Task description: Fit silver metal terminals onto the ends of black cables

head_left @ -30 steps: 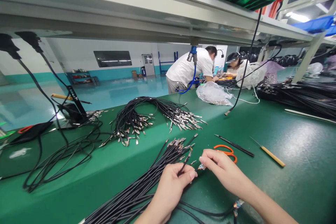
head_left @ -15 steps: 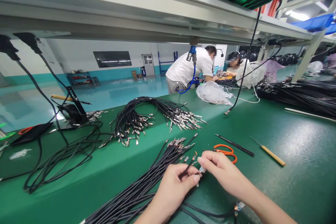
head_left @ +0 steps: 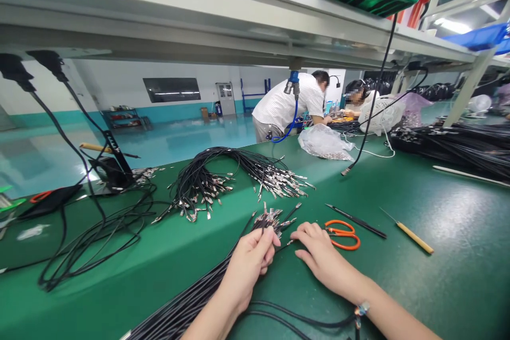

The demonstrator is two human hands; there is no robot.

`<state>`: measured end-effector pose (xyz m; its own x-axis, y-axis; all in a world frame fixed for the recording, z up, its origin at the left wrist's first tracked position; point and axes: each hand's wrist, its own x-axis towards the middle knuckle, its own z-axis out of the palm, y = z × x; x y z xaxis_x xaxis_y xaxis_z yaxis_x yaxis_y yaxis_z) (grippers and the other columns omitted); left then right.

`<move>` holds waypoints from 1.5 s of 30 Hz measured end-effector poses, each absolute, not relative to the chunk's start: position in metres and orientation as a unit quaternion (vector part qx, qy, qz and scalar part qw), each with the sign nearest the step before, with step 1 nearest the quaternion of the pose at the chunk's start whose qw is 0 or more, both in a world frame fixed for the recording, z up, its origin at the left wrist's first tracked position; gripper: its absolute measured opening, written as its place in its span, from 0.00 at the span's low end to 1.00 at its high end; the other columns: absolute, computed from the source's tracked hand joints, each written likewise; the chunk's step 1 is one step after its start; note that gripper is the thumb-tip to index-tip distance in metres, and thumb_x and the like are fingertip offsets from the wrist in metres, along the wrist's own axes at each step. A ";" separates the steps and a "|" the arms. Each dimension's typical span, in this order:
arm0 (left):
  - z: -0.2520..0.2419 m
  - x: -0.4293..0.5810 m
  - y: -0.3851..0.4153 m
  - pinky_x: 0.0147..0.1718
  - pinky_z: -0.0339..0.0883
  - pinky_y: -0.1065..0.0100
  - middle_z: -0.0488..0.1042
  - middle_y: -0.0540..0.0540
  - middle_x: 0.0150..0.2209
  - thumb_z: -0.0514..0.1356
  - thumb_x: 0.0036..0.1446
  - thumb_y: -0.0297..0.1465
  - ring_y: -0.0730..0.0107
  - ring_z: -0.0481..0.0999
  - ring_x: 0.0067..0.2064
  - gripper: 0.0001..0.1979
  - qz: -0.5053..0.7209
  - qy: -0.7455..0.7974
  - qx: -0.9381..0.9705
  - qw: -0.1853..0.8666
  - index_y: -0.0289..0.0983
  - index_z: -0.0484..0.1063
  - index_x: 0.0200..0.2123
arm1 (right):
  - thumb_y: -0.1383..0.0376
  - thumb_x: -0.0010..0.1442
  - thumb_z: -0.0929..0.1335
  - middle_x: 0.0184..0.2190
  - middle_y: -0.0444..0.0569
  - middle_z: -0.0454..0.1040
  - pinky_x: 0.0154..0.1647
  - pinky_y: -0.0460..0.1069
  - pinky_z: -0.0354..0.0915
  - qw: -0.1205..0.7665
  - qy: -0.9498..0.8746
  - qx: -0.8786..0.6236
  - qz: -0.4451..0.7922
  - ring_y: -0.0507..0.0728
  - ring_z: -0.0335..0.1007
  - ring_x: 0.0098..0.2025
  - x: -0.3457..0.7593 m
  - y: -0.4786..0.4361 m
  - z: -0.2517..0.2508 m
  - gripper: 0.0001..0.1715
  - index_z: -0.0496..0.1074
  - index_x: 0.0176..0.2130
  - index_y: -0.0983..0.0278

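My left hand (head_left: pixel 253 257) is closed on a black cable, thumb pressed against the fingers, over the bundle of black cables (head_left: pixel 195 295). Bare metal connectors (head_left: pixel 271 215) stick out just beyond its fingertips. My right hand (head_left: pixel 324 257) is to the right, low over the table, its thumb apart from its bent fingers. Its fingertips are beside a cable end with a small metal tip (head_left: pixel 290 243); whether they touch it is hard to see. Orange-handled scissors (head_left: pixel 346 247) lie just past that hand. Under my right wrist is another cable end with a metal connector (head_left: pixel 362 309).
Behind lies a curved cable bundle (head_left: pixel 227 156) with metal ends. To the right are black tweezers (head_left: pixel 356 220) and a wooden-handled awl (head_left: pixel 414 237). A plastic bag (head_left: pixel 324 142) sits farther back. One cable (head_left: pixel 372 111) hangs from the shelf (head_left: pixel 199 16). Two people work beyond.
My left hand has moved left and up to the bundle's connector ends. My right hand has come away from the connector near my left fingers, and its thumb has parted from its fingers.
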<state>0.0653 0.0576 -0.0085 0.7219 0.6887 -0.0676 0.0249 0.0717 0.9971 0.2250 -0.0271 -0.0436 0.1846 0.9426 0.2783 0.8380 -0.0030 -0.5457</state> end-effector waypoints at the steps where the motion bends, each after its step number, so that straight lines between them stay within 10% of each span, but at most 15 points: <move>1: -0.009 0.066 0.057 0.18 0.42 0.75 0.55 0.55 0.17 0.56 0.51 0.43 0.79 0.49 0.20 0.16 0.246 0.284 0.658 0.653 0.34 0.65 0.26 | 0.71 0.55 0.62 0.35 0.49 0.67 0.42 0.53 0.55 0.316 -0.630 -0.703 0.096 0.58 0.59 0.40 0.224 -0.026 -0.043 0.07 0.69 0.34 0.63; 6: -0.011 0.070 0.052 0.24 0.50 0.73 0.65 0.52 0.23 0.63 0.39 0.30 0.76 0.56 0.24 0.11 0.240 0.308 0.760 0.520 0.33 0.72 0.29 | 0.64 0.57 0.62 0.24 0.42 0.64 0.31 0.46 0.55 0.422 -0.568 -0.663 0.245 0.52 0.59 0.29 0.227 -0.029 -0.036 0.09 0.65 0.27 0.65; 20: -0.014 0.065 0.048 0.30 0.51 0.72 0.67 0.52 0.22 0.61 0.43 0.32 0.74 0.59 0.27 0.08 0.184 0.276 0.676 0.658 0.32 0.72 0.24 | 0.60 0.49 0.65 0.19 0.42 0.62 0.29 0.46 0.52 0.564 -0.431 -0.546 0.446 0.50 0.55 0.24 0.213 -0.036 -0.011 0.13 0.65 0.21 0.67; 45: -0.008 0.066 0.042 0.30 0.53 0.73 0.65 0.51 0.24 0.63 0.43 0.35 0.74 0.60 0.28 0.11 0.210 0.252 0.657 0.679 0.32 0.72 0.28 | 0.60 0.58 0.61 0.21 0.41 0.59 0.29 0.45 0.53 0.471 -0.562 -0.637 0.238 0.52 0.56 0.27 0.212 -0.044 -0.011 0.16 0.61 0.22 0.64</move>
